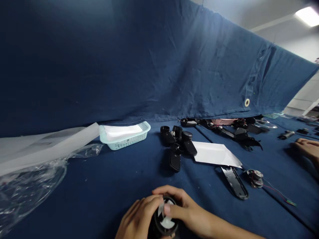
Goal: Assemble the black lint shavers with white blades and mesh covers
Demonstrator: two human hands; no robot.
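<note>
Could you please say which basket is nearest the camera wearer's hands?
The pale-blue basket, left of centre, holding white sheets; the pink basket and green basket are farther off.

2 own hands [141, 215] [185, 205], 1 held round part [167, 223], 1 co-worker's hand [308, 148], 3 baskets [128, 142] [221, 121] [272, 116]

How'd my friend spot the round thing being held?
On the blue cloth, look at the bottom middle. There, the left hand and right hand hold a round black part. Unlike the black pieces farther away, it has big white shapes inside.
</note>
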